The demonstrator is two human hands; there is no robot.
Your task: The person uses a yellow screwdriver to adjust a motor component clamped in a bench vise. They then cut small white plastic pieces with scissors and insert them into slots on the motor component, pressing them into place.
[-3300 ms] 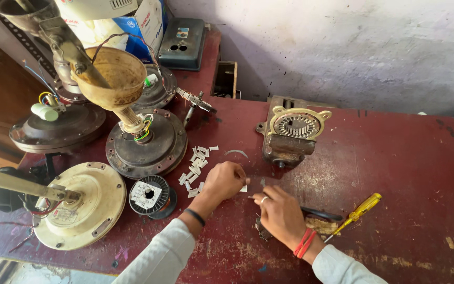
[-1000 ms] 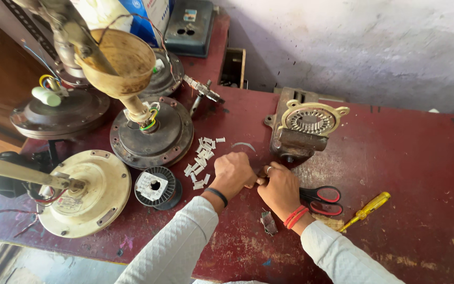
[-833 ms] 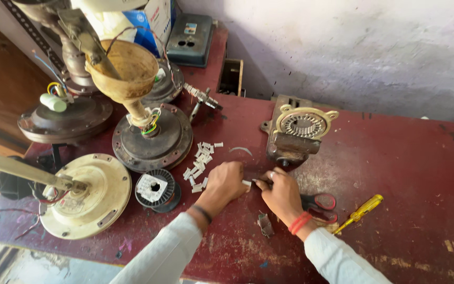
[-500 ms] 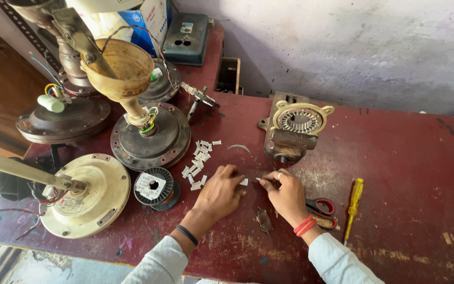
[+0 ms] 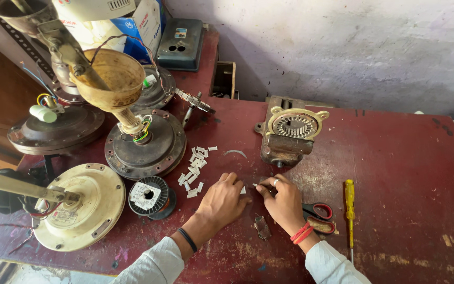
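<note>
My left hand [image 5: 222, 201] and my right hand [image 5: 282, 201] rest close together on the dark red table [image 5: 395, 173]. Their fingertips pinch a small white paper strip [image 5: 243, 190] between them. A scatter of several similar white paper pieces [image 5: 194, 168] lies just left of my left hand. A motor stator with a slotted ring [image 5: 291, 128] stands a short way beyond my right hand. Red-handled scissors [image 5: 319, 216] lie partly under my right wrist.
A yellow-handled screwdriver [image 5: 350, 199] lies right of the scissors. A spool of copper wire [image 5: 150, 196], a cream fan housing [image 5: 80, 205] and dark fan motor bodies [image 5: 145, 142] crowd the left side. A curved white strip [image 5: 236, 153] and a small dark scrap [image 5: 262, 227] lie near the hands.
Both hands have moved slightly nearer to me and stayed together on the small strip. The screwdriver has turned from slanted to lying straight, right of the scissors.
</note>
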